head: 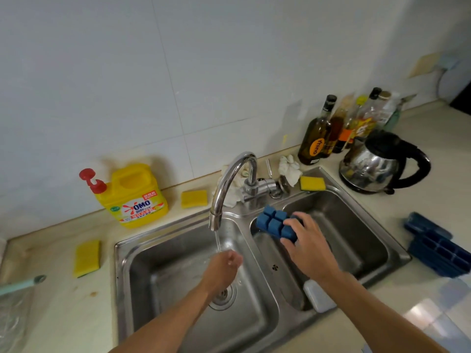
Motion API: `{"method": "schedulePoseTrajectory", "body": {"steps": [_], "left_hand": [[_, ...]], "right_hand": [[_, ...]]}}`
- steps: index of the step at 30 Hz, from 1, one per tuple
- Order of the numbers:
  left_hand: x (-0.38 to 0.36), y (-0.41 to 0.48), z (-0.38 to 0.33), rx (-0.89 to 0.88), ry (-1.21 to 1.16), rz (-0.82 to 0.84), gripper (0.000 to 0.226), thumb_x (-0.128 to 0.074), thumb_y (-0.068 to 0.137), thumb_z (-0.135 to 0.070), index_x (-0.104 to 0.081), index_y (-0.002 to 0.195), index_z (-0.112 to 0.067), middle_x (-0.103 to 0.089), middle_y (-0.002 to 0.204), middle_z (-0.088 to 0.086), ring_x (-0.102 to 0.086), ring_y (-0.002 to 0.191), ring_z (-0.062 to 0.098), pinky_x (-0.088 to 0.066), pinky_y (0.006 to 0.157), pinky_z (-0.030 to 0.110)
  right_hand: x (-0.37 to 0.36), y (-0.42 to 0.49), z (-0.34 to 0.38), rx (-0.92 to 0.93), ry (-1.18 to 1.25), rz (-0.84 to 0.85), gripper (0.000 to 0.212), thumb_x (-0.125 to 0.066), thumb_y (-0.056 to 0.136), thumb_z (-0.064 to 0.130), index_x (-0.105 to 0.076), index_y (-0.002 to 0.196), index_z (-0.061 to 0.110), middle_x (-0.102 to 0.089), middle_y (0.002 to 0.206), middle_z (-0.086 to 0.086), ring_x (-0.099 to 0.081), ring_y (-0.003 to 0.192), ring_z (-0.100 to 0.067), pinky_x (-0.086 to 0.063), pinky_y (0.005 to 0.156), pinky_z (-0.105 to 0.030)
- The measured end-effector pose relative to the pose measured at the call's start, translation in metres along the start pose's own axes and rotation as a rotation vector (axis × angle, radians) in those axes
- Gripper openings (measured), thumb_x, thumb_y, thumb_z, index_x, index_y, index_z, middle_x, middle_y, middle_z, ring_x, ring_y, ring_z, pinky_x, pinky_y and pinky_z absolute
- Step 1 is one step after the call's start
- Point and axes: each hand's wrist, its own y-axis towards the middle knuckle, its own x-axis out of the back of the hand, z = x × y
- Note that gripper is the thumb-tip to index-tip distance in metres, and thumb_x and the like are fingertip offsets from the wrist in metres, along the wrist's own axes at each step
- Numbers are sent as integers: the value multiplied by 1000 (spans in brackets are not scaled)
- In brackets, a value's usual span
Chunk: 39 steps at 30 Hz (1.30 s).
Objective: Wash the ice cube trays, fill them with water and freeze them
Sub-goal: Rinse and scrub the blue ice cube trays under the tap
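Your right hand (pixel 305 242) grips the blue moulded ice cube tray (pixel 272 223), upside down above the right steel basin (pixel 354 225). Your left hand (pixel 224 262), loosely cupped and empty, is under the chrome tap's (pixel 229 179) stream. Carry the tray there and rinse every cell.

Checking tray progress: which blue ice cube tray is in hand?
The upside-down tray over the right basin, held by the right hand; the other trays lie on the counter.
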Motion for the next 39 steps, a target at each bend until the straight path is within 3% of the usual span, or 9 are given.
{"method": "schedulePoseTrajectory", "body": {"steps": [6,12,14,18,20,29,31,35,39], "left_hand": [[-9,9,-22,-45,59,-3,18,-53,104,-33,-64,93,-24,-68,85,-8,-66,81,8,-41,64,14],[-32,23,-55,-47,96,-125,23,-58,101,-33,-63,79,-31,-65,69,-13,-61,64,-3,-42,60,9],[-48,25,-70,-20,95,-143,21,-58,100,-32,-66,81,-28,-66,71,-11,-65,72,9,-46,68,22],[-78,27,-100,-18,120,-138,23,-55,102,-34,-70,93,-20,-70,80,-6,-66,78,13,-48,73,26],[-92,27,-114,-8,109,-161,21,-54,103,-33,-69,93,-21,-65,75,-7,-60,71,12,-44,69,25],[-155,34,-169,36,171,-199,34,-48,95,-6,-50,63,-18,-52,64,-1,-47,57,13,-39,53,24],[-162,32,-176,52,165,-218,26,-54,99,-16,-61,74,-20,-59,70,-5,-50,59,4,-39,56,17],[-170,31,-174,74,176,-205,17,-58,101,-26,-72,93,-20,-68,83,-10,-59,73,-3,-39,66,11],[-173,34,-171,128,163,-204,15,-58,102,-27,-64,88,-27,-65,79,-12,-60,72,0,-40,63,11]], "right_hand": [[75,20,-3,155,86,-290,41,-73,92,23,-60,129,8,-48,141,-11,-50,127,-25,-49,105,-43],[112,37,-51,260,176,-547,47,-64,93,46,-54,132,22,-46,139,2,-48,122,-7,-44,97,-20],[94,35,-95,167,115,-455,47,-65,94,46,-51,133,24,-44,140,1,-45,121,-5,-40,95,-18],[32,1,-201,-197,-120,217,53,-59,100,46,-49,145,19,-45,141,-7,-53,120,-20,-47,103,-32],[23,-10,-230,-241,-119,269,55,-57,100,48,-49,146,18,-43,141,-5,-52,121,-21,-46,105,-33],[126,46,-194,327,303,-493,47,-60,92,53,-54,130,25,-49,135,6,-52,118,-5,-45,96,-13],[113,43,-215,283,250,-363,46,-60,94,50,-55,131,22,-51,134,2,-52,115,-6,-45,92,-12],[58,7,-273,-12,-195,449,48,-55,101,45,-51,142,19,-50,138,-7,-57,117,-21,-49,101,-32],[73,21,-256,69,11,146,49,-58,99,46,-53,140,19,-51,136,-4,-57,114,-20,-48,96,-29]]}}
